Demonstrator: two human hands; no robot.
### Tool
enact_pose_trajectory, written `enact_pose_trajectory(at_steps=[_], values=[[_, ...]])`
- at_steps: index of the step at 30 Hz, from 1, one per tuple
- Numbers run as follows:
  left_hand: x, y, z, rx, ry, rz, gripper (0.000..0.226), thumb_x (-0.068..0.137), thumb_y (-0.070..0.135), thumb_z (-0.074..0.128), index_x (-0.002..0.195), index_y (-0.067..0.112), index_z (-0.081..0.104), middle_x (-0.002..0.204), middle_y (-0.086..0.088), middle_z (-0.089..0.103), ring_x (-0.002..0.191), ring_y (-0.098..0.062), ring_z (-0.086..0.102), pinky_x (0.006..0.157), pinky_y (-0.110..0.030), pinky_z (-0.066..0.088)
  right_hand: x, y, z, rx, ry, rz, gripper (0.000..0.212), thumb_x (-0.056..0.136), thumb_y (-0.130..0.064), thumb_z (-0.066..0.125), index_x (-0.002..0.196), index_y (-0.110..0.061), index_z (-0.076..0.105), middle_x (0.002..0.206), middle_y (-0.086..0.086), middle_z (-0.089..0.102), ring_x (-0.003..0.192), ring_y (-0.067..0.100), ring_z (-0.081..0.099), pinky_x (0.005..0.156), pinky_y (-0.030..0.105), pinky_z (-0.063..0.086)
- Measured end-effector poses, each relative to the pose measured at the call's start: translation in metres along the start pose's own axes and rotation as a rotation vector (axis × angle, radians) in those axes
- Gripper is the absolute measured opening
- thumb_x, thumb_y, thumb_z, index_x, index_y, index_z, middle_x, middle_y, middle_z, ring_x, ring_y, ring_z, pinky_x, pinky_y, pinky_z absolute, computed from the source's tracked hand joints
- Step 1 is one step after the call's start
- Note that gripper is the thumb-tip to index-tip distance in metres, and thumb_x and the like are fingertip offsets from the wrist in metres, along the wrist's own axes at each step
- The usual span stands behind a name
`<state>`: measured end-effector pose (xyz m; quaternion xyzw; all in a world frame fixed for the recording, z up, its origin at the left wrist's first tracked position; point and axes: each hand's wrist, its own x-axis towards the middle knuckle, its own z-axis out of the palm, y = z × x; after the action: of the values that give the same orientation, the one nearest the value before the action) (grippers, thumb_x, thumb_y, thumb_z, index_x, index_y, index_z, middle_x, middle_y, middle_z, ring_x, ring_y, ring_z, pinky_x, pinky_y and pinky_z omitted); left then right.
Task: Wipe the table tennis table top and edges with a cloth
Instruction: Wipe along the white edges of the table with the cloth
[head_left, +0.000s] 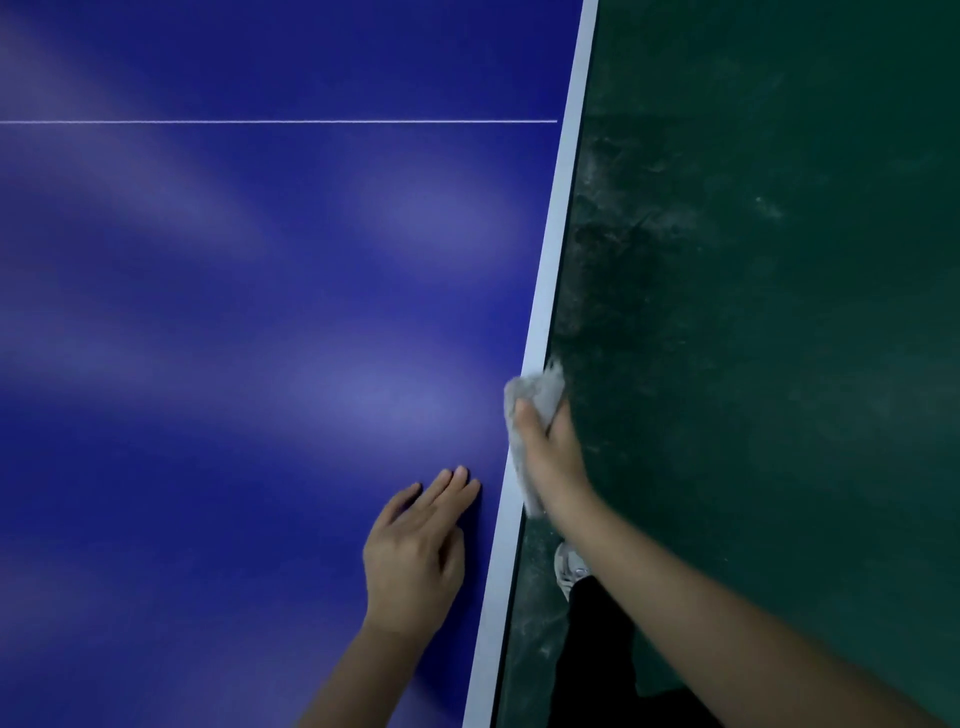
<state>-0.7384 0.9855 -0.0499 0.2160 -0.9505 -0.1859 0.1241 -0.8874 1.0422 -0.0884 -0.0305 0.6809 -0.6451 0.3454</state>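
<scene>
The right hand (550, 452) has its fingers closed around a bunched grey cloth (535, 395), pressed over the white edge band (558, 228) of the blue worktop (260, 312), while the left hand (415, 551) lies flat with fingers together and empty, just inside that edge. To wipe well, I would keep the cloth wrapped over the rim and slide it steadily along the band. The edge runs long from near bottom to far top, leaning right; the cloth's bulk points away along it.

No text, label, brand, number or sign is being shown legibly anywhere; only plain white lines are being displayed on the blue desk (208, 312).
</scene>
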Motion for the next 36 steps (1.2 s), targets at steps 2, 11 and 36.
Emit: enact_pose_trajectory(at_steps=[2,11,36], values=[[0.023,-0.003,-0.002,0.027,0.103,0.018,0.041,0.077,0.005,0.037,0.089,0.013,0.075,0.096,0.003,0.073,0.085,-0.011,0.070,0.074,-0.025,0.039,0.001,0.003,-0.001,-0.012,-0.006,0.030,0.059,0.096,-0.031,0.050,0.148,-0.022,0.024,0.142,0.001,0.046,0.124,0.013,0.048,0.084,0.004,0.038],[0.145,0.009,0.001,0.021,0.035,-0.070,0.030,0.075,-0.001,0.046,0.087,0.010,0.071,0.077,0.000,0.071,0.046,-0.018,0.045,0.065,-0.025,0.036,0.162,-0.101,-0.015,-0.011,0.021,0.053,0.037,0.099,-0.030,0.045,0.133,-0.015,0.045,0.114,0.003,0.059,0.097,0.012,0.059,0.083,0.023,0.043],[0.474,-0.017,0.087,0.148,-0.148,-0.114,0.050,0.099,0.012,0.029,0.148,0.007,0.019,0.157,-0.006,0.014,0.145,-0.016,0.008,0.117,-0.031,0.001,0.329,-0.164,-0.029,0.015,-0.008,-0.095,0.063,0.099,-0.021,0.044,0.151,-0.016,0.009,0.156,0.003,0.021,0.142,0.017,0.023,0.118,0.034,0.019]])
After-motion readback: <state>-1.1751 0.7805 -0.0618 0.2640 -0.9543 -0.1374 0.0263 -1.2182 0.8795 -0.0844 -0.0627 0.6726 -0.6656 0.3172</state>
